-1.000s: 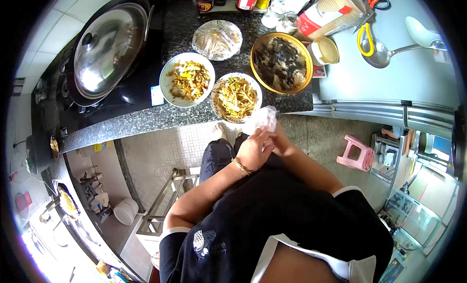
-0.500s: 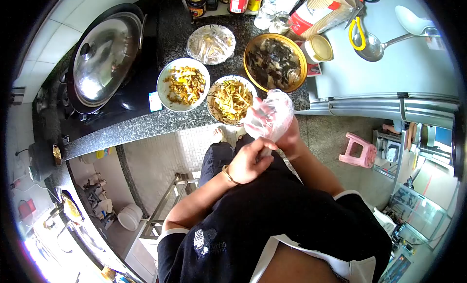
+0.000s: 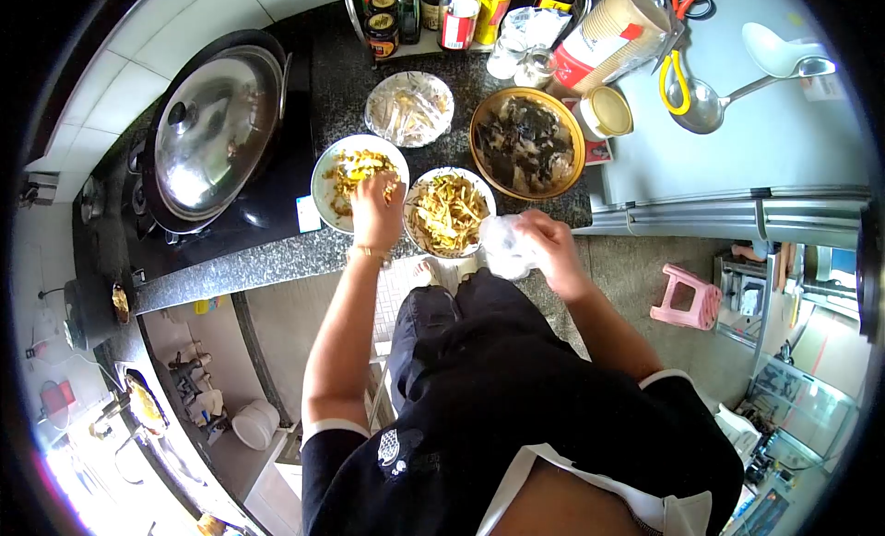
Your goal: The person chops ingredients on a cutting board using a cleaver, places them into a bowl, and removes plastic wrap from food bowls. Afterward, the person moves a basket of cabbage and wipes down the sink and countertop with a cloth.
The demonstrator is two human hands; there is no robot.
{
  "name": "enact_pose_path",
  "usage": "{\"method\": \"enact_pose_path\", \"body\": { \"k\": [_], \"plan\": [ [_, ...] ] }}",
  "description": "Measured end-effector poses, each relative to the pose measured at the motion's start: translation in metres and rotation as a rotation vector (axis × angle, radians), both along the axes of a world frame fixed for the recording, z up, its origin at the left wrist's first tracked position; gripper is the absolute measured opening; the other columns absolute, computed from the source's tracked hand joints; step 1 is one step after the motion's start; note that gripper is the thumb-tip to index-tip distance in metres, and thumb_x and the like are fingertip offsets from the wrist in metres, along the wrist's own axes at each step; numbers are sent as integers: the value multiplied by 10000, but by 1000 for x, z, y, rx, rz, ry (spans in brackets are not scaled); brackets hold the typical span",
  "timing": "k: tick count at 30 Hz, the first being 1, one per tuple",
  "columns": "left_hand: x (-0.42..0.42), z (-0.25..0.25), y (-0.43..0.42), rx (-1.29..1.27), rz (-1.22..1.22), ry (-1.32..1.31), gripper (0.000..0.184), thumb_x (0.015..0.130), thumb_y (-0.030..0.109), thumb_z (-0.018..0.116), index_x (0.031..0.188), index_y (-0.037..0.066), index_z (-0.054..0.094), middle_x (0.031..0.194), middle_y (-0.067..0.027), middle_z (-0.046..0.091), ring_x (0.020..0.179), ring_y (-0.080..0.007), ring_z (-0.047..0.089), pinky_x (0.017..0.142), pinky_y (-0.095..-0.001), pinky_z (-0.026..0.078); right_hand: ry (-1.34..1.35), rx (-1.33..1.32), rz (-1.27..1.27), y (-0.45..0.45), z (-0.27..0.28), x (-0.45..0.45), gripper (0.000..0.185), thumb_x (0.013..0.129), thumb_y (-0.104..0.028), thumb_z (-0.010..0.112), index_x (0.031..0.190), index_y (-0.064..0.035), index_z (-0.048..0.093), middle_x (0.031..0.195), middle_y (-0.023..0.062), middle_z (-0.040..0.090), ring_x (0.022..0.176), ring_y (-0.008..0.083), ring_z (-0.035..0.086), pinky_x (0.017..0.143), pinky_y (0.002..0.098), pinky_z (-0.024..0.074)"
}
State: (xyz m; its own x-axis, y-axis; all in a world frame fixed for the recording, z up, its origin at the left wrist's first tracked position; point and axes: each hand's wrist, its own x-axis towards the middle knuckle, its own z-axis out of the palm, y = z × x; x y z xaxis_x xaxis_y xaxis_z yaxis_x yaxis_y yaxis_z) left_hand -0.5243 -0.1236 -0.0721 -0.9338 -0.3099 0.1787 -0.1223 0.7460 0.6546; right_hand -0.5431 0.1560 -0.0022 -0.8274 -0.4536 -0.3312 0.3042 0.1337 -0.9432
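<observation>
My left hand (image 3: 376, 213) reaches over the near right side of a white bowl (image 3: 323, 204) of chopped yellow-brown food (image 3: 353, 167). Its fingers bend down at the food, and their tips are hidden, so I cannot tell whether they grip anything. My right hand (image 3: 551, 252) is closed on a crumpled clear plastic cover (image 3: 509, 247), held beside the counter's front edge. Just left of the cover stands a bowl (image 3: 491, 200) of yellowish strips of food (image 3: 449, 211), uncovered.
Behind stand a bowl under clear plastic (image 3: 409, 109) and a brown-rimmed bowl (image 3: 581, 158) of dark food. A lidded wok (image 3: 217, 130) is on the left stove. Jars, bottles, stacked paper cups (image 3: 613, 38), scissors (image 3: 680, 84) and ladles (image 3: 705, 107) line the back and right.
Both hands were together at the plastic cover in front of me. My left hand has moved off to the bowl of chopped food; my right hand still holds the plastic. The view has tilted slightly.
</observation>
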Motion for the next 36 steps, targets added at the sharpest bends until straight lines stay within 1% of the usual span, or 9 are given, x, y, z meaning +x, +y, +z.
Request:
{"method": "enact_pose_path", "body": {
  "k": [6, 12, 14, 20, 24, 26, 31, 33, 36],
  "plan": [
    [-124, 2, -44, -230, 278, -623, 371, 842, 297, 460, 1148, 98, 524, 1233, -113, 512, 1129, -315, 454, 929, -473, 313, 49, -173, -184, 37, 10, -5, 55, 762, -46, 554, 732, -22, 515, 1115, 197, 579, 951, 210, 598, 804, 357, 513],
    [-224, -138, -105, -487, 55, -1058, 408, 857, 261, 460, 1215, 70, 501, 1248, -125, 515, 1232, -225, 419, 1029, -412, 294, -18, -188, -333, 57, 16, 19, 107, 778, -17, 527, 833, -77, 458, 794, 98, 566, 657, 150, 543, 632, 332, 502],
    [-225, -108, -105, -440, -131, -850, 359, 832, 255, 491, 1115, 43, 554, 1148, -158, 561, 1110, -263, 509, 926, -379, 393, -25, -111, -399, 47, 29, 19, 179, 751, 39, 463, 888, -76, 457, 728, 105, 537, 569, 152, 507, 619, 361, 505],
    [-168, -15, -99, 166, 150, -315, 301, 748, 144, 500, 998, -9, 574, 951, -240, 608, 933, -346, 591, 792, -388, 457, 18, -202, -152, 36, 19, 3, 138, 810, -111, 447, 915, -35, 496, 723, 95, 512, 568, 153, 485, 511, 281, 412],
    [-67, 37, -77, 1078, 199, -98, 203, 789, 105, 473, 947, 14, 562, 793, -113, 577, 702, -200, 561, 665, -303, 467, 101, -104, 294, -8, 8, -12, 418, 952, -341, 331, 1051, 30, 496, 708, 66, 541, 566, 134, 498, 584, 265, 436],
    [-7, 58, -76, 1083, 240, -299, 211, 818, 99, 456, 1006, 48, 538, 822, -67, 536, 690, -149, 526, 631, -275, 456, -97, 72, 374, -41, 24, -11, 526, 936, -418, 370, 1213, 28, 406, 805, 90, 584, 618, 138, 528, 651, 270, 465],
    [95, 87, -29, 1546, 217, 7, 417, 825, 86, 440, 1229, -16, 438, 1136, -120, 553, 1020, -213, 551, 875, -323, 452, -268, -399, 342, -64, -90, 14, 710, 834, -403, 588, 1326, 14, 292, 1105, 135, 555, 985, 196, 536, 876, 324, 432],
    [126, 82, -17, 1739, 174, 141, 472, 841, 218, 488, 1253, -4, 422, 1189, -126, 529, 1083, -252, 517, 938, -404, 408, -447, -353, 444, -65, -84, 14, 671, 820, -337, 615, 1313, 16, 329, 1183, 137, 521, 1056, 213, 515, 898, 343, 424],
    [134, 93, 8, 2160, 115, 425, 648, 867, 540, 411, 1276, 37, 419, 1273, -125, 476, 1146, -307, 468, 962, -461, 378, -365, -181, 421, -78, -78, 24, 532, 818, -366, 621, 1188, -23, 452, 868, 46, 543, 718, 118, 520, 606, 269, 441]
  ]
}}
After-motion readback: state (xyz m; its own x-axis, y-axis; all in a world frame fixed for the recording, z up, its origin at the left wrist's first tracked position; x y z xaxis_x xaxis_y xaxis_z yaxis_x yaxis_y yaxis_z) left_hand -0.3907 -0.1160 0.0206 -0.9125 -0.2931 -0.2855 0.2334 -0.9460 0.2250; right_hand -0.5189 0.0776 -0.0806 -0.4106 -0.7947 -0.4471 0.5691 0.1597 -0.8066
